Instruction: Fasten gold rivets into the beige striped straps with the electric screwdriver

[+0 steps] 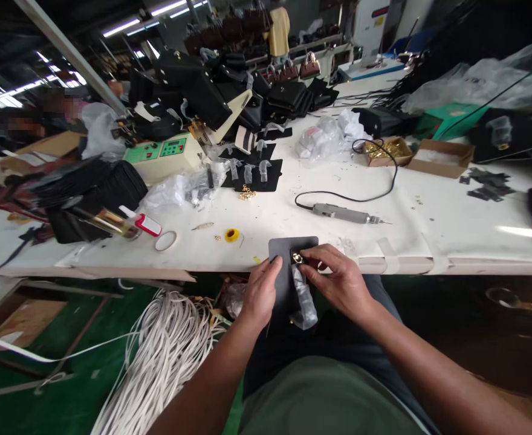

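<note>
while the left hand [262, 294] grips the left edge of a dark flat panel [282, 284], its thumb lying on the face, the right hand [334, 279] pinches at a small gold metal fitting [297, 258] near the panel's top right. a strap wrapped in clear plastic [304, 300] hangs from the fitting down over the panel, its lower end curling to one side. the panel is at the near edge of the white desk [266, 225], its top overlapping the desk and its lower part over the person's lap.

on the desk just beyond the hands sit a yellow ring-shaped spool [232, 235] and, further left, a roll of white tape [165, 241] beside a red and white bottle [149, 224]. a grey pen-shaped power tool [343, 213] lies on its side to the right, its black cord [338, 196] looping back towards an open box of gold pieces [387, 151]. next to that box is another open cardboard box [441, 158]. beyond the spool, a little heap of gold hardware [247, 193] lies by black pieces with plastic-wrapped parts on them [272, 175]. a machine with a green control panel [166, 155] stands at the back left, near piled black bags [188, 90]. below the desk, a big bundle of white cords [170, 356] spills over the green floor [78, 393].
</note>
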Motion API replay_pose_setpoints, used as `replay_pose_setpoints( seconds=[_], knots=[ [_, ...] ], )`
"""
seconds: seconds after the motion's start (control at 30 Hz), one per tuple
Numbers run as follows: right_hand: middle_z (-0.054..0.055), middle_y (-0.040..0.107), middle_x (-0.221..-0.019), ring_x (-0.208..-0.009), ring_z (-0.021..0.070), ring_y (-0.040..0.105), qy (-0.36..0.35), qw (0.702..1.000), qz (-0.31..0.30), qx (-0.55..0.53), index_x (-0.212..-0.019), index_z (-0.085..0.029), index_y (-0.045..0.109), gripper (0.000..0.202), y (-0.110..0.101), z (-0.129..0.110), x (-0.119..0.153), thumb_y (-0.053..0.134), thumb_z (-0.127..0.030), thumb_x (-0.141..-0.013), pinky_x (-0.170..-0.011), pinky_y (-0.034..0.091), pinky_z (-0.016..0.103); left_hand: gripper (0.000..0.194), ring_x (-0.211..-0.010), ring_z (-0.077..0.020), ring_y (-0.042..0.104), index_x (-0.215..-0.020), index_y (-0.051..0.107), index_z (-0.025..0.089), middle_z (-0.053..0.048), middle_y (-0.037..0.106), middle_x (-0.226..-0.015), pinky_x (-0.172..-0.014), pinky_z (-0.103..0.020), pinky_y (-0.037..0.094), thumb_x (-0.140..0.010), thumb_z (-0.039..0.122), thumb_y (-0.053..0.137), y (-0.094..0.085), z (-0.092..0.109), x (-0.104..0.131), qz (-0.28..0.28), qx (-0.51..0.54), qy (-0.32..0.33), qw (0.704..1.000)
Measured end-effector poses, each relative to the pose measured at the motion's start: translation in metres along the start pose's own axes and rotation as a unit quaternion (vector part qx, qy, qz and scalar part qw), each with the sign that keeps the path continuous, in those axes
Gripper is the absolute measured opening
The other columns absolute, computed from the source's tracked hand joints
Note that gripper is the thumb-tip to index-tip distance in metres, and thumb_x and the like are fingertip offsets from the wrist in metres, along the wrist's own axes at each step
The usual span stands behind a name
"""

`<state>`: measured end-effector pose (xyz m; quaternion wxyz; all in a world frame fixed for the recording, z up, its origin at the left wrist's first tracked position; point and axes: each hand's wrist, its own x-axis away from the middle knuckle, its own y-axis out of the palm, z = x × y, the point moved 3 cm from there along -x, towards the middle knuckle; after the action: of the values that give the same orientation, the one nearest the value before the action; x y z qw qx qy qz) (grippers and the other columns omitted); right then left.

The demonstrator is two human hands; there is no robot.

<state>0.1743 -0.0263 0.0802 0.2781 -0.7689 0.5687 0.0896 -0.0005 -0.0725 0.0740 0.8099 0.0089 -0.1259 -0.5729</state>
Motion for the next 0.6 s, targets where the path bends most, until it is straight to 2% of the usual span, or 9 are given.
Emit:
replay_pose_setpoints(
  seconds=[0.07, 0.13, 0.37, 0.6],
  knots=[
    [0.006, 0.073, -0.104, -0.089, 0.0197, 0.071, -0.012, 0.999, -0.032, 0.005, -0.118, -0.026, 0.074, 0.022, -0.002, 0.003, -0.003, 0.069, -0.024, -0.097, -0.076, 0.059, 0.032, 0.034, -0.100, -0.0241, 0.071, -0.099, 0.080, 0.016, -0.006, 0.081, -0.102, -0.093, -0.030, 0.052, -0.087, 0.047, 0.076, 0.004, 0.002, 0.003, 0.003, -0.012, -0.002, 1.000],
    [0.006, 0.075, -0.104, -0.091, 0.0199, 0.072, -0.029, 0.999, -0.036, 0.019, -0.116, -0.026, 0.075, 0.019, -0.003, 0.004, -0.005, 0.068, -0.024, -0.099, -0.078, 0.058, 0.032, 0.035, -0.097, -0.0235, 0.071, -0.100, 0.081, 0.015, -0.006, 0.081, -0.101, -0.091, -0.030, 0.053, -0.088, 0.048, 0.075, 0.006, 0.003, 0.005, -0.003, -0.023, -0.002, 1.000],
    [0.005, 0.077, -0.093, -0.081, 0.0185, 0.073, -0.097, 0.992, 0.017, 0.076, -0.107, -0.023, 0.073, 0.010, -0.003, 0.003, -0.008, 0.071, -0.026, -0.098, -0.072, 0.056, 0.030, 0.034, -0.106, -0.0239, 0.070, -0.108, 0.080, 0.016, -0.007, 0.080, -0.110, -0.098, -0.030, 0.050, -0.095, 0.045, 0.067, 0.012, 0.006, 0.009, -0.024, -0.028, 0.015, 0.999],
    [0.004, 0.076, -0.087, -0.076, 0.0183, 0.070, -0.104, 0.990, 0.030, 0.088, -0.098, -0.022, 0.069, 0.005, -0.002, -0.001, -0.009, 0.071, -0.027, -0.097, -0.071, 0.054, 0.032, 0.034, -0.091, -0.0201, 0.069, -0.104, 0.080, 0.016, -0.005, 0.080, -0.103, -0.091, -0.028, 0.051, -0.095, 0.047, 0.067, 0.013, 0.001, 0.014, -0.002, -0.046, 0.016, 0.999]
  ],
)
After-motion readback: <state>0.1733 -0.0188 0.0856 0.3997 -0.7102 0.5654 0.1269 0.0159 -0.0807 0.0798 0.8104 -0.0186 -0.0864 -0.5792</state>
